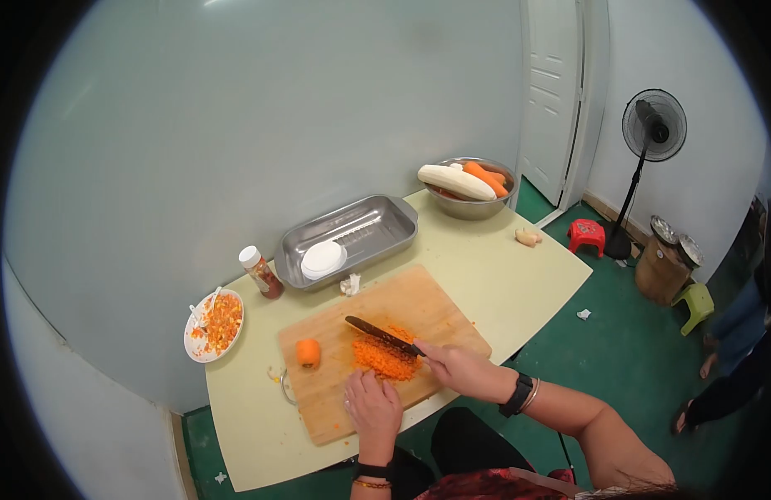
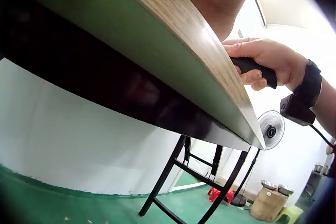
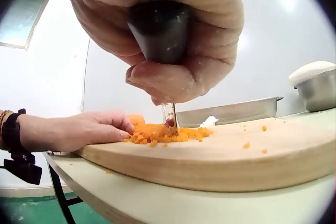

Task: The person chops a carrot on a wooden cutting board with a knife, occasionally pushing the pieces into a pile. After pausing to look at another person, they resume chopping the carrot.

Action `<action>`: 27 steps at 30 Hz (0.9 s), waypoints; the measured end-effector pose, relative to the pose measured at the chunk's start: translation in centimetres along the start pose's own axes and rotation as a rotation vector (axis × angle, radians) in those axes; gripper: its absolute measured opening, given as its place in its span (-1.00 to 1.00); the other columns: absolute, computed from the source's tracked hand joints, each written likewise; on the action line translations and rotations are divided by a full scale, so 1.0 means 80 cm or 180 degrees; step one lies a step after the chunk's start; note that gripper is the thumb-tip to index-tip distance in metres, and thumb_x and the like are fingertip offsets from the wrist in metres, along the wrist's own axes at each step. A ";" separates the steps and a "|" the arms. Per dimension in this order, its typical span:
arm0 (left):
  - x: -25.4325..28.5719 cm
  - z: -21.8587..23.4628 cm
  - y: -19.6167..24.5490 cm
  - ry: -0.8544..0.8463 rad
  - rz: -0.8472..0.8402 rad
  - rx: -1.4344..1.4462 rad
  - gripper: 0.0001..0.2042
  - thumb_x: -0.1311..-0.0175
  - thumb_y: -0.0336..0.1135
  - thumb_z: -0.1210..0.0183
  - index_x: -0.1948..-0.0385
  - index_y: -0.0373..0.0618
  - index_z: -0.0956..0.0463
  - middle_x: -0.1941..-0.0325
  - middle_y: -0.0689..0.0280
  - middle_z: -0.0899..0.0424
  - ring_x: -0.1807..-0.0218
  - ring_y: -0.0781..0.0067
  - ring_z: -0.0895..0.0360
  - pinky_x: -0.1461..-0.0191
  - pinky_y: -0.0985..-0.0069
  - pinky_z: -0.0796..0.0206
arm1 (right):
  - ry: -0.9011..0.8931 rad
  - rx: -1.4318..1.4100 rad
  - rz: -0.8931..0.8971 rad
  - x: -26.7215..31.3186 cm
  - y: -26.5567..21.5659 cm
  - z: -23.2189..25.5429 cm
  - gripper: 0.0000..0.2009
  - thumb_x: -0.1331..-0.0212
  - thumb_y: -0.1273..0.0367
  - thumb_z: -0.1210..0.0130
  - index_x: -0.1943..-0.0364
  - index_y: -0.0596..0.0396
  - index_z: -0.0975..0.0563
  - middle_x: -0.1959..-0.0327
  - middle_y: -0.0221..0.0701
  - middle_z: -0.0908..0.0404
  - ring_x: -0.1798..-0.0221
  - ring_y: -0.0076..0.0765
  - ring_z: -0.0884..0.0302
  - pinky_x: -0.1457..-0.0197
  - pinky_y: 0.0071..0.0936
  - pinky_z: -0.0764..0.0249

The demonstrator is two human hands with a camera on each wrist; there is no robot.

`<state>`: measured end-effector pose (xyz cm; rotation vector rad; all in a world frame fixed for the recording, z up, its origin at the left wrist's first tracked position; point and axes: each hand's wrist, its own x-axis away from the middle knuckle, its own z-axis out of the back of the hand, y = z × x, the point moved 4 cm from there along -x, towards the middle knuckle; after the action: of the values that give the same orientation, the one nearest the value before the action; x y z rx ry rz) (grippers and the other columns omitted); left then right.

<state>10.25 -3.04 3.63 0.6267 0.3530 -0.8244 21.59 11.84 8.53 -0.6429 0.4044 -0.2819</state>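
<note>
My right hand [image 1: 464,371] grips the black handle of a kitchen knife [image 1: 377,332]; its fingers wrap the handle [image 3: 160,29] in the right wrist view. The dark blade lies across a heap of finely chopped carrot [image 1: 384,358] on a wooden cutting board [image 1: 439,321]. My left hand [image 1: 374,405] rests on the board at the near side of the heap, fingers extended, fingertips right at the carrot bits. A stub of carrot [image 1: 308,352] stands on the board's left part. In the left wrist view, the table edge hides the board and the carrot.
Behind the board are a metal tray [image 1: 385,225] with a white round lid [image 1: 323,260] and a white-capped jar [image 1: 261,272]. A bowl of diced food [image 1: 190,343] stands left. A steel bowl [image 1: 473,208] with carrots and a pale peeled root [image 1: 456,181] stands back right, near a ginger-like piece [image 1: 528,238].
</note>
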 end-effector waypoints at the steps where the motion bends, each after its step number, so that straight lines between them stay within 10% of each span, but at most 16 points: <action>1: 0.001 0.000 -0.001 0.0012 -0.0020 -0.0004 -0.68 -0.20 -0.34 -0.16 0.05 -0.27 -0.45 -0.10 -0.08 -0.47 -0.17 -0.15 -0.40 -0.20 0.03 -0.24 | -0.0039 0.0014 -0.0047 -0.001 -0.002 0.002 -0.59 -0.40 0.32 0.02 -0.30 0.07 -0.41 0.52 0.00 -0.54 0.48 0.17 -0.55 0.38 -0.03 -0.47; 27: 0.003 -0.002 -0.004 0.0042 -0.0024 -0.0032 -0.69 -0.22 -0.31 -0.16 0.05 -0.26 -0.44 -0.11 -0.08 -0.46 -0.19 -0.15 -0.39 -0.21 0.01 -0.24 | -0.0190 -0.0041 -0.0199 0.006 -0.017 0.000 -0.57 -0.35 0.39 0.01 -0.30 0.11 -0.40 0.42 0.01 -0.59 0.37 0.13 -0.59 0.28 -0.09 -0.48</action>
<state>10.18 -3.25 3.24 0.6222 0.3716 -0.8257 21.84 10.65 9.26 -0.6757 0.3295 -0.3189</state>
